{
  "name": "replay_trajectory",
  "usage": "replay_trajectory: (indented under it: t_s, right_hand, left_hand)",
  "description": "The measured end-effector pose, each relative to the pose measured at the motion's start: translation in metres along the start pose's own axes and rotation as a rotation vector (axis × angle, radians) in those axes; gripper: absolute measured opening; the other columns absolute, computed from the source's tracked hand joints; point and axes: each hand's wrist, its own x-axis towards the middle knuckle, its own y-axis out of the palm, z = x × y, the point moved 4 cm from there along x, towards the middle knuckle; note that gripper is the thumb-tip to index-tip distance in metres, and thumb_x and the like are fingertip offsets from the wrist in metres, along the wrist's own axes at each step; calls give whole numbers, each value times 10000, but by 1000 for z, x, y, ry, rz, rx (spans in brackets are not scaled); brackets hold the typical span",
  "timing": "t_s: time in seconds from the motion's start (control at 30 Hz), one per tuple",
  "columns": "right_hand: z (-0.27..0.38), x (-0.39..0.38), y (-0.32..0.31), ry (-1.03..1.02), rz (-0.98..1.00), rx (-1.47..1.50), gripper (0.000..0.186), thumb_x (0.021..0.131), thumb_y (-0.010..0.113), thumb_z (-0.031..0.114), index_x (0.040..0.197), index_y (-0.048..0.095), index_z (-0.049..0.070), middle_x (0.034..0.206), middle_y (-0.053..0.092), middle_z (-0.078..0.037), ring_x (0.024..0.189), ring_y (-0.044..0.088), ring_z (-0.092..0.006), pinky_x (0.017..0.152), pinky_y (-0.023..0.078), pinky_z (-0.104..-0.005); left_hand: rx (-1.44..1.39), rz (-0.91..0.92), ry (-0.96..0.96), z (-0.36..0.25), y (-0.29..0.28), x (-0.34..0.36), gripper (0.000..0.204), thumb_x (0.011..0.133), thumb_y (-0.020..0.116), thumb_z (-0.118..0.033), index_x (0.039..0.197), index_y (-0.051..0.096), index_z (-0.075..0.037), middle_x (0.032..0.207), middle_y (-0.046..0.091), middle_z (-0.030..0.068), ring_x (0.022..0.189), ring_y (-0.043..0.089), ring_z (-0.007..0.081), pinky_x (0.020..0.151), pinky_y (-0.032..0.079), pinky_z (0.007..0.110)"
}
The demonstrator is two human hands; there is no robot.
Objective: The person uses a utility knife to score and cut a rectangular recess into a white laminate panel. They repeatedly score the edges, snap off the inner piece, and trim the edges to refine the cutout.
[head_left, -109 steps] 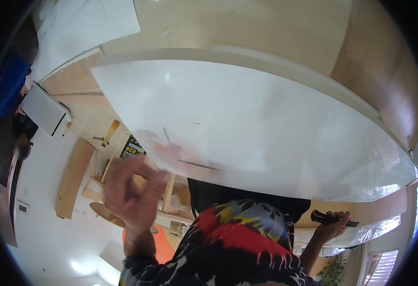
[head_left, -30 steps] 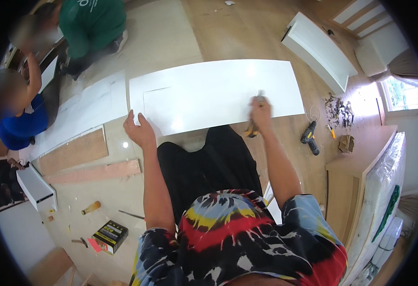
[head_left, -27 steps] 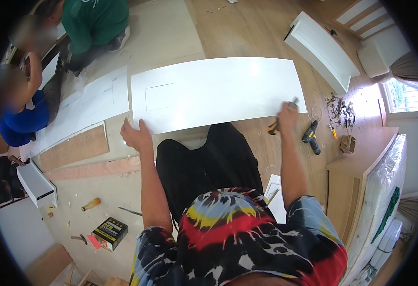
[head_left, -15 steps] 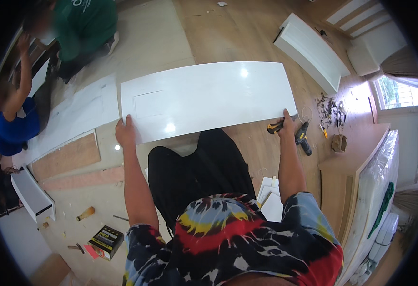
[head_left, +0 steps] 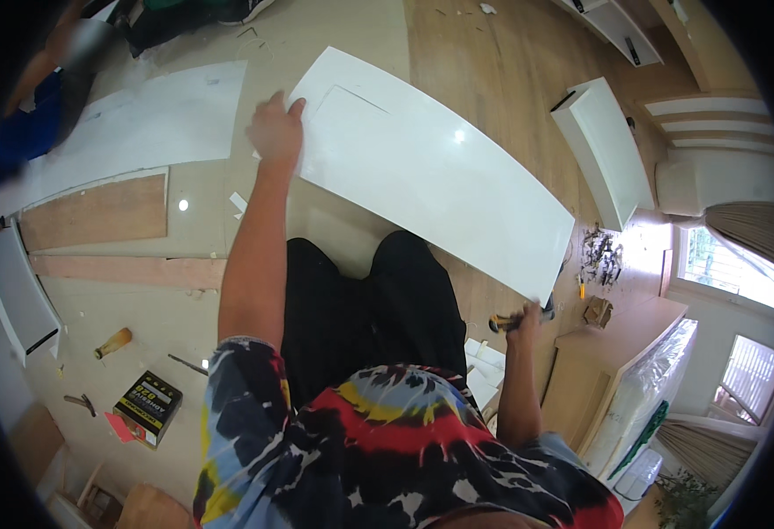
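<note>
A long white glossy panel [head_left: 431, 167] runs from the upper middle down to the right, above the floor. My left hand [head_left: 274, 132] grips its upper left end, fingers curled over the edge. My right hand [head_left: 522, 319] is under the panel's lower right corner, shut on a tool with a yellow and black handle [head_left: 503, 323]. My black trousers and a tie-dye shirt fill the lower middle.
Another white sheet [head_left: 131, 132] and wooden boards [head_left: 96, 212] lie on the floor at left. A white cabinet piece [head_left: 605, 150] lies at upper right, with loose hardware [head_left: 600, 257] beside it. A small black and yellow box [head_left: 147, 407] sits at lower left. A person in blue [head_left: 25, 123] is at far left.
The panel has swung from level to a slant, its left end farther away and its right end lower. My left hand went up with it; my right hand dropped lower, still holding the tool.
</note>
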Motion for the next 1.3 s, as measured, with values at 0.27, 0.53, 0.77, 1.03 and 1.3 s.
replay_trajectory:
  t_s: [0.27,0.53,0.77,1.03,1.3]
  right_hand:
    - [117,-86,51,84,390,-209,320,1058,535,387,1155,552,82,848,572,-45,669,589,-179,567,517,-364]
    - [166,-153,305,-622,922,-987,324,1098,483,325,1119,594,21,821,626,-64,621,607,-116,539,509,-274]
    - [167,-199,453,-859,1187,-1110,383,1099,495,349,1031,658,9,826,638,-41,649,582,-97,603,495,-272]
    - [141,-239,516,-1356,1359,-1252,227,1014,639,193,1144,709,20,885,718,-170,699,682,-245,671,538,-349]
    - [130,-249,542,-1509,1376,-1193,220,987,662,177,1126,714,16,911,724,-184,821,685,-381,737,543,-408]
  left_hand:
    - [-435,-3,180,-65,43,-54,320,940,661,-147,1243,671,-45,1218,669,155,1131,627,341,998,475,435]
    - [-525,134,-83,-98,53,-69,427,958,531,-30,1370,561,78,1448,534,232,1304,517,380,1063,424,474]
    - [-103,97,96,-99,38,-81,454,878,629,-67,1306,605,82,1386,536,159,1257,475,293,1067,378,419]
    - [-86,125,193,-91,37,-77,437,905,679,-185,1277,650,43,1328,593,114,1191,514,249,1003,412,401]
    - [-58,207,288,-82,34,-74,433,929,674,-240,1280,648,12,1293,597,86,1183,514,226,971,411,384]
